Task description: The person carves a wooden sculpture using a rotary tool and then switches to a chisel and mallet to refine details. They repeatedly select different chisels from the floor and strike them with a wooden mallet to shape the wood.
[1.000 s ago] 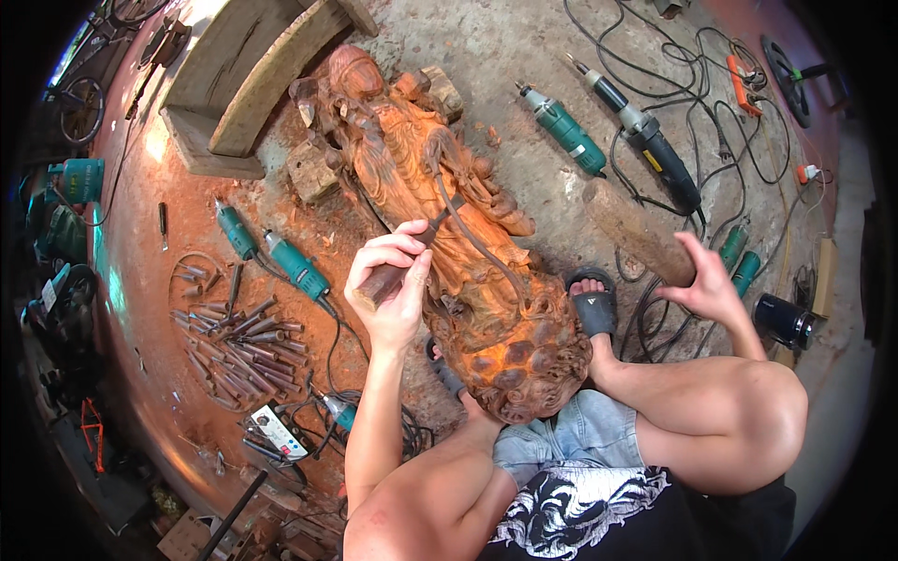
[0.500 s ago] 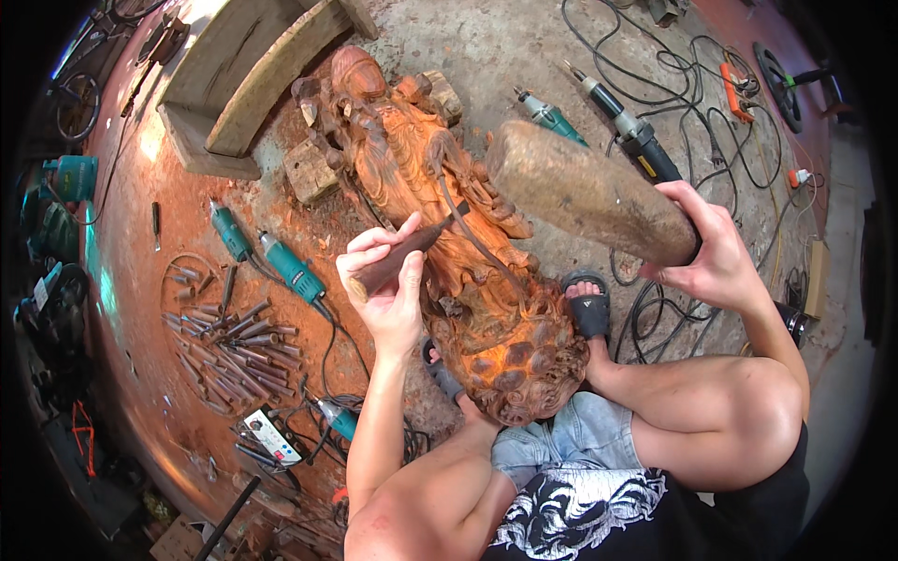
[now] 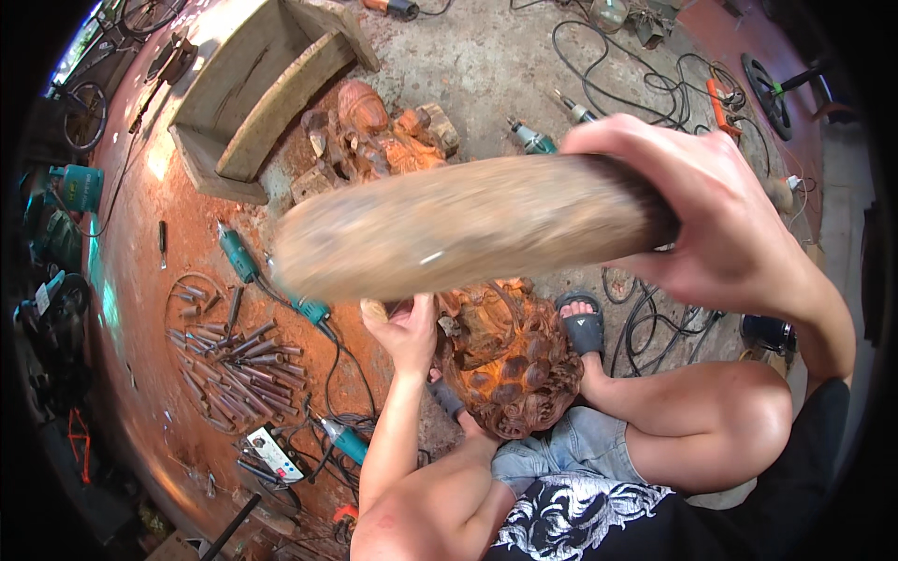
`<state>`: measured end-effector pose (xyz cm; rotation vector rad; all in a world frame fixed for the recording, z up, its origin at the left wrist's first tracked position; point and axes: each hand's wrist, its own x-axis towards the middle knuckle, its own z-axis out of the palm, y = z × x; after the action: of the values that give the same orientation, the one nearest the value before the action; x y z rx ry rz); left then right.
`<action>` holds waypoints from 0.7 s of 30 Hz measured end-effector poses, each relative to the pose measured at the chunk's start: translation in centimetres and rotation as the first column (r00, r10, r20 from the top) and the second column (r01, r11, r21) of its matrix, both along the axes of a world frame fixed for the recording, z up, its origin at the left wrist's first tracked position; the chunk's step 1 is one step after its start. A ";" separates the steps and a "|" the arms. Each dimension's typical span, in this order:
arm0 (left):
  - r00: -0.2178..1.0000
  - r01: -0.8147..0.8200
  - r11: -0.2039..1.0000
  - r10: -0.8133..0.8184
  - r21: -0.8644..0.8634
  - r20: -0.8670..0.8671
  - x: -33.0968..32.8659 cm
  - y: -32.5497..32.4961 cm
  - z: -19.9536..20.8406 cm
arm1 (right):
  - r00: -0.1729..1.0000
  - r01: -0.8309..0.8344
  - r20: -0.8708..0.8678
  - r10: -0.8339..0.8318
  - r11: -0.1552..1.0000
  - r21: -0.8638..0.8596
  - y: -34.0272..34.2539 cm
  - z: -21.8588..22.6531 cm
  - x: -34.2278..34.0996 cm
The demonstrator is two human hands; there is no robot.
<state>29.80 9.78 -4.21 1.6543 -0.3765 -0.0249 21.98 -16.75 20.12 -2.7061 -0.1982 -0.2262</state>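
My right hand (image 3: 706, 210) is wrapped round the narrow dark end of a thick wooden mallet (image 3: 458, 224), blurred by motion and held up across the middle of the view. Below the mallet's left part, my left hand (image 3: 408, 335) grips a wood chisel, of which only the pale butt of the handle (image 3: 374, 310) shows; the mallet hides its blade and most of the fingers. A reddish-brown carved wooden statue (image 3: 514, 369) lies between my legs, its rounded head end (image 3: 363, 107) farthest from me. Its middle is behind the mallet.
Many loose chisels (image 3: 245, 365) lie in a pile at left, near teal power grinders (image 3: 239, 254) and a white control box (image 3: 274, 454). A wooden stand (image 3: 243, 103) is at far left. Black cables (image 3: 655, 318) coil at right, near an orange power strip (image 3: 722, 106).
The mallet has swung up and leftward, now covering the statue's middle and the chisel. My right hand has risen with it; my left hand sits slightly lower and to the right.
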 end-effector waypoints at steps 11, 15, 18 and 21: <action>0.976 0.048 0.997 -0.034 0.060 -0.217 -0.6 1.8 -2.9 | 0.885 -0.292 0.066 0.460 0.660 -0.692 9.0 3.6 6.8; 0.973 0.045 0.997 -0.030 0.063 -0.228 -0.3 1.8 -3.1 | 0.886 -0.276 0.040 0.463 0.595 -0.755 9.2 3.6 7.1; 0.972 0.046 0.996 -0.028 0.071 -0.232 -0.3 2.1 -3.4 | 0.863 -0.303 -0.024 0.504 0.479 -0.824 10.2 4.6 7.1; 0.971 0.055 0.997 -0.041 0.056 -0.234 -0.2 1.5 -2.9 | 0.881 -0.325 0.193 0.432 0.849 -0.417 8.6 3.3 7.7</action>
<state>29.63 11.29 -7.16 1.6815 -0.2383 -0.2675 29.70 -8.15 23.39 -2.9118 -0.9491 -0.4948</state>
